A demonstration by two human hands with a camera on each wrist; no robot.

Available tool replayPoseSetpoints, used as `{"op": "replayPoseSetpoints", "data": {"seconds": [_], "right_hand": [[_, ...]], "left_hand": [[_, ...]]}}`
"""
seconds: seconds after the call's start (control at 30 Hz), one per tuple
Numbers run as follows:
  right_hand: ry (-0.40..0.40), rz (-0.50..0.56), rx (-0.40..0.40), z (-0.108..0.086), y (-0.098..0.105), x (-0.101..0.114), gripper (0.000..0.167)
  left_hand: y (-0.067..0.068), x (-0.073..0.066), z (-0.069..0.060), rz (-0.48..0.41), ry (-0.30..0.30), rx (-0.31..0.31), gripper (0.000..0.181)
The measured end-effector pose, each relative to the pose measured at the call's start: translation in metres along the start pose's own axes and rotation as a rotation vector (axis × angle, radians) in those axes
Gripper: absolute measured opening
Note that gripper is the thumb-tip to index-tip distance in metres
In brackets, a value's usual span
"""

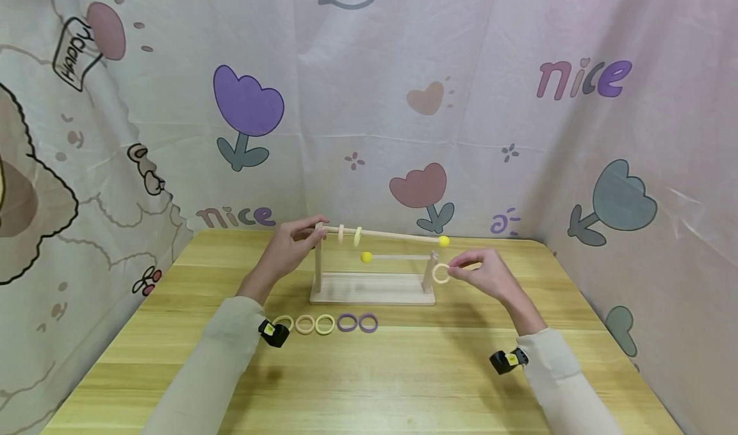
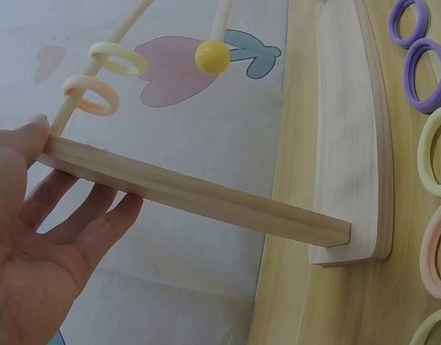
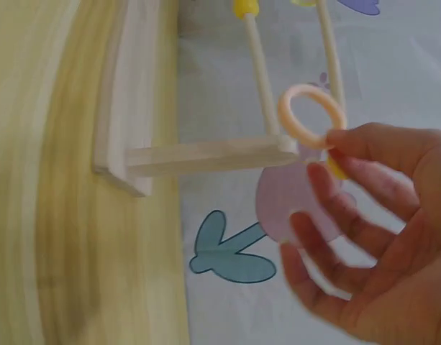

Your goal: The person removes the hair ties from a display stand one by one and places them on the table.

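Note:
My left hand [image 1: 291, 246] holds the top of the left post [image 2: 191, 190] of a wooden rack [image 1: 371, 289], thumb on one side and fingers on the other. From that post a long rod [image 1: 398, 235] runs right to a yellow ball end [image 1: 444, 241]. A peach hair tie [image 2: 98, 95] and a pale yellow hair tie [image 2: 119, 59] hang on it near the left post. Beside the right post [image 3: 213, 154], my right hand [image 1: 487, 273] pinches another peach hair tie [image 3: 285, 118] between thumb and fingertip, off the rods. A shorter rod [image 1: 400, 257] points left from the right post.
In front of the rack, several hair ties lie in a row on the wooden table [image 1: 403, 384], among them a purple one [image 1: 368, 323] and a peach one [image 1: 305, 324]. A printed cloth [image 1: 357, 102] hangs behind the table.

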State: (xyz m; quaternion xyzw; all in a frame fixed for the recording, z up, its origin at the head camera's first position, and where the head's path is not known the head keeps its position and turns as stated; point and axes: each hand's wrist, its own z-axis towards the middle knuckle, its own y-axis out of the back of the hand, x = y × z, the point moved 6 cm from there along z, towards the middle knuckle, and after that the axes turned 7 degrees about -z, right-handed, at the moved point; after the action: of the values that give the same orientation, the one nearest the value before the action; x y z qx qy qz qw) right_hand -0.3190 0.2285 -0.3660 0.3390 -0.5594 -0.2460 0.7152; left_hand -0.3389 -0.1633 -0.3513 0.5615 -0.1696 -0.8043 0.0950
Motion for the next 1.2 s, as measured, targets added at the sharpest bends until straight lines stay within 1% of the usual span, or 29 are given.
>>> {"op": "replayPoseSetpoints", "data": {"seconds": [0.1, 0.2, 0.33, 0.5, 0.63, 0.87, 1.2], "right_hand": [[0.078, 0.046, 0.014, 0.0, -0.004, 0.002, 0.016], [0.135, 0.092, 0.024, 0.0, -0.01, 0.002, 0.014], [0.178, 0.13, 0.062, -0.001, -0.02, 0.002, 0.011], [0.221, 0.134, 0.14, -0.001, -0.035, 0.005, 0.011], [0.236, 0.122, 0.198, 0.0, -0.046, 0.006, 0.01], [0.24, 0.097, 0.256, 0.003, -0.058, 0.01, 0.009], [0.277, 0.103, 0.342, 0.005, -0.075, 0.014, 0.008]], "left_hand": [[0.001, -0.001, -0.001, -0.007, -0.007, 0.001, 0.038], [0.001, -0.003, -0.001, -0.009, -0.008, 0.0, 0.038], [-0.001, -0.004, -0.002, 0.0, 0.0, -0.003, 0.037], [-0.003, -0.003, 0.0, 0.011, 0.014, -0.002, 0.037], [-0.002, -0.003, -0.001, 0.004, 0.006, -0.001, 0.037], [0.001, 0.0, 0.0, -0.005, -0.016, 0.005, 0.038], [0.002, -0.001, 0.0, -0.005, -0.014, 0.006, 0.039]]}}
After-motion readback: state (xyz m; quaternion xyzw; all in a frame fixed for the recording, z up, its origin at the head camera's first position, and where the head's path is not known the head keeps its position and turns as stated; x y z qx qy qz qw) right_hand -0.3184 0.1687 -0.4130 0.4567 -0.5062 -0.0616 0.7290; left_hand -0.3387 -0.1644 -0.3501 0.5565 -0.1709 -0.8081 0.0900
